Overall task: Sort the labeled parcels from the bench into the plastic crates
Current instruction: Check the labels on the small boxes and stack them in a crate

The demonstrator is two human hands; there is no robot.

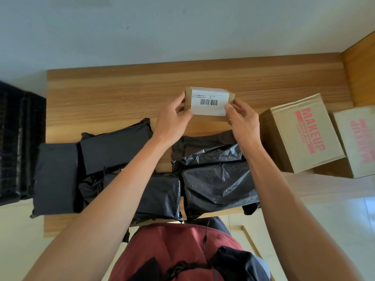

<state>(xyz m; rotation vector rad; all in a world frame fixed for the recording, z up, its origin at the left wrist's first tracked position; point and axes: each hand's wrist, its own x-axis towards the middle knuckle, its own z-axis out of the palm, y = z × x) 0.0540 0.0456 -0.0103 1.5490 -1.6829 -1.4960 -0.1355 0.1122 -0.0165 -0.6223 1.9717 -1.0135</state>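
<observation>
A small cardboard parcel [210, 103] is held at the centre of the frame, above the wooden desk [121, 94], with its white barcode label [210, 102] turned toward the camera. It is gripped at its left end by the left hand [174, 120] and at its right end by the right hand [242, 120]; the fingers [181, 100] of both hands are closed on the parcel's edges. Black plastic-wrapped parcels [215, 179] are spread across the lower middle of the frame on the near part of the desk, some overlapping. At the right edge, two cardboard boxes [300, 134] printed with pink "MAKEUP" lettering are seen side by side. A black crate [18, 138] is seen at the left edge, beside the desk. A red shirt [172, 250] is visible at the bottom centre.
</observation>
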